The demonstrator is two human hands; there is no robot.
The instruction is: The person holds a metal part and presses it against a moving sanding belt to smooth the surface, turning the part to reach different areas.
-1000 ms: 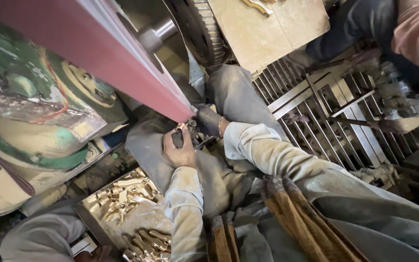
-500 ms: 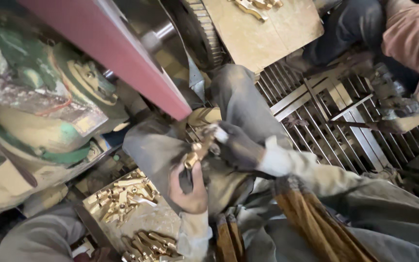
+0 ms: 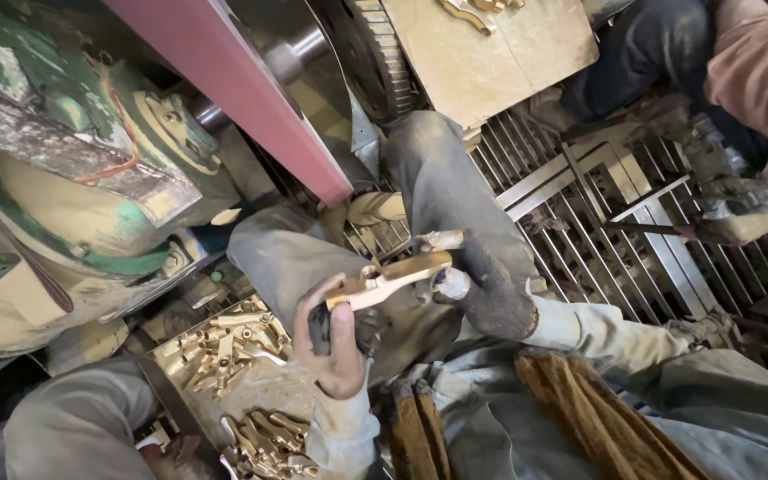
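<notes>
Seated beside a red sanding belt (image 3: 251, 89), the person's left hand (image 3: 335, 342) and gloved right hand (image 3: 491, 284) both clasp one brass fitting (image 3: 388, 277) above the lap, seemingly inspecting it; the tray (image 3: 260, 391) sits just below.

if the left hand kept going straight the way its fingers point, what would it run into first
Probably the red sanding belt: the left hand, gripping one end of the brass piece, points up the picture toward it. Depth is unclear, so the trouser knee could come first.

A metal floor grating (image 3: 580, 222) is seen at right, a worn green machine housing (image 3: 64, 178) at left, dimly lit.
</notes>
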